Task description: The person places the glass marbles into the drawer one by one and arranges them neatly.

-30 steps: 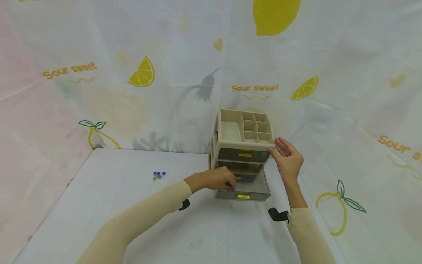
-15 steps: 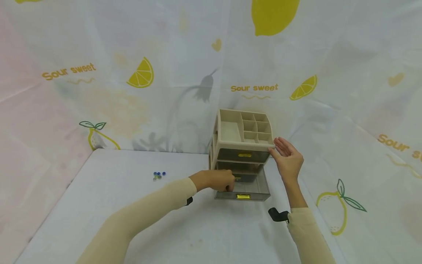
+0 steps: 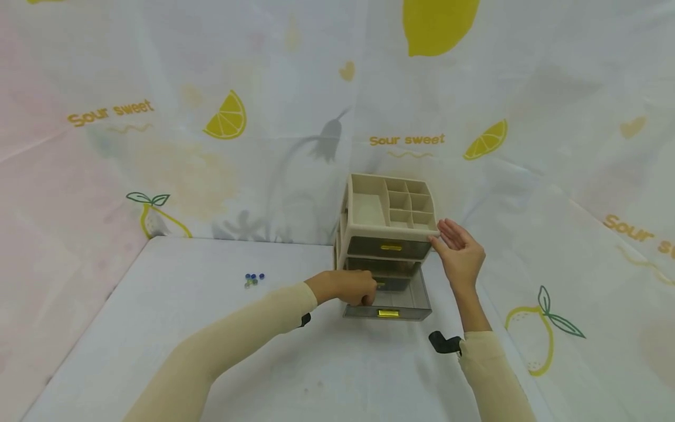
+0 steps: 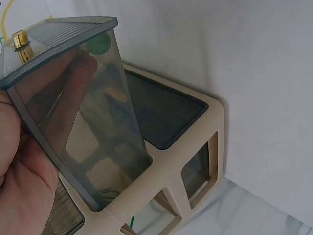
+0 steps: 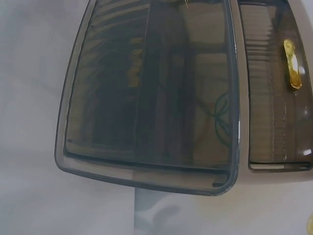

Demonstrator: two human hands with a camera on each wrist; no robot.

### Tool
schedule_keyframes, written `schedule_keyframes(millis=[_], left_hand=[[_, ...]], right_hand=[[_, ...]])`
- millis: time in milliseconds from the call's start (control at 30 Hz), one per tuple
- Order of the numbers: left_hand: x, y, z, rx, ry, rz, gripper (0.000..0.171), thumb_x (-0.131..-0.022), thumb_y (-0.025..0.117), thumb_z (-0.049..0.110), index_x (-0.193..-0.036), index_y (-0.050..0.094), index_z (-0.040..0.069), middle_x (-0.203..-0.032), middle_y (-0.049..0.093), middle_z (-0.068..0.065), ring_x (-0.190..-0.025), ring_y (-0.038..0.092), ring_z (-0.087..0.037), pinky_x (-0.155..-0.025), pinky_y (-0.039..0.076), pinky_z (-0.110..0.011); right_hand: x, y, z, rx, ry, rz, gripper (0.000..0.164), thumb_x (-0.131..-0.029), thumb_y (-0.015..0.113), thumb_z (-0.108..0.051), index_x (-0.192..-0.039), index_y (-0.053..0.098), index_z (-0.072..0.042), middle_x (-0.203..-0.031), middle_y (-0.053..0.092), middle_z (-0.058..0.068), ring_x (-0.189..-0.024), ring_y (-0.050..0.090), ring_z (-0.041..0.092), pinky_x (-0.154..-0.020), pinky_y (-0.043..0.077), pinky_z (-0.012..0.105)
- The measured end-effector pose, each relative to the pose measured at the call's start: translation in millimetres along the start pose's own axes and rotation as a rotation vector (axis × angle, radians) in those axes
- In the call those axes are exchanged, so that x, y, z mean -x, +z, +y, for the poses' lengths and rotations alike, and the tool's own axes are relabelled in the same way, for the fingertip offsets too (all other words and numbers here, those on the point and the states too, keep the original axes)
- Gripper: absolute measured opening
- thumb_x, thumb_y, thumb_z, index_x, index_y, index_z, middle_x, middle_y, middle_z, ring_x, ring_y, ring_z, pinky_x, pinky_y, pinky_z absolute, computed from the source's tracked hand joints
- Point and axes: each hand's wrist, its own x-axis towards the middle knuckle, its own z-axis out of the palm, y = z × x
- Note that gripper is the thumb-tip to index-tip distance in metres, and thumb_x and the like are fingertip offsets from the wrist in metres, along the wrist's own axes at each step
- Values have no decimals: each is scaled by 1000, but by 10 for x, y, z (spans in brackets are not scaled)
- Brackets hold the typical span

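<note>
A beige desktop organizer (image 3: 364, 234) with smoky see-through drawers stands on the table, its lowest drawer (image 3: 419, 296) pulled out. My left hand (image 3: 355, 287) reaches down inside that drawer, at its front left. Through the drawer's side wall in the left wrist view, two digits of the left hand (image 4: 78, 90) converge on a round green marble (image 4: 99, 44) near the drawer's front corner. The thumb and fingers of my right hand (image 3: 459, 258) touch the organizer's upper right edge, fingers fairly straight. That hand does not show in the right wrist view, where a smoky panel (image 5: 186, 98) fills much of the picture.
Several small blue, green and clear marbles (image 3: 254, 276) lie on the white table (image 3: 184, 305), left of the organizer. Its top holds divided compartments (image 3: 399, 202). Behind stands a lemon-print cloth (image 3: 295, 117).
My left hand has moved slightly right and its fingers have dipped deeper into the open drawer; over the last half second it stays nearly still. The right hand keeps its place.
</note>
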Motion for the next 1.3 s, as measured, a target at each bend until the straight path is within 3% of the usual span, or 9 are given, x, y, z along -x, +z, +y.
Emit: schedule_keyframes(millis=[500,800,900,967,1033,1167,1300], left_hand=[[42,-43,-30,40,-23,-21,51,-78,55,-20,-59,27,18,-58,17,6,-53,13,-8,-50,15,-25],[87,4,-22,59,2,41,49,-82,57,-17,-58,32,18,-58,20,7,-53,17,-6,-50,18,-22],[109,17,-22,94,17,133,39,-87,63,-8,-59,57,18,-59,43,13,-54,34,2,-51,30,-12],[116,23,-38,113,45,231,22,-90,67,0,-74,73,15,-72,61,11,-64,50,4,-59,41,-8],[141,12,-64,136,77,346,8,-90,71,7,-91,78,10,-89,71,5,-78,61,2,-70,47,-8],[232,-7,-149,159,137,564,6,-88,74,11,-92,77,9,-91,71,2,-82,63,-1,-73,48,-10],[393,51,-273,154,148,819,6,-85,76,16,-90,76,12,-88,70,4,-77,62,-2,-66,53,-19]], right_hand=[[-14,43,-3,3,8,-14,46,-74,78,12,-117,62,14,-112,64,31,-104,65,35,-88,52,32],[6,51,1,-14,37,-11,46,-74,77,13,-118,62,15,-113,64,31,-104,65,37,-88,52,33],[19,34,20,-10,45,-7,47,-75,78,11,-118,62,14,-113,64,29,-105,64,37,-88,52,33],[22,18,26,-5,42,0,46,-75,78,11,-118,62,14,-113,65,28,-105,64,38,-88,52,32],[18,8,31,-4,32,7,46,-74,78,11,-117,62,14,-113,65,28,-104,64,39,-88,52,32],[6,-2,28,-1,7,17,45,-74,78,12,-116,63,15,-112,64,30,-103,64,39,-88,52,33],[1,-1,17,-1,7,17,44,-73,78,13,-115,63,16,-111,64,32,-102,66,35,-87,52,33]])
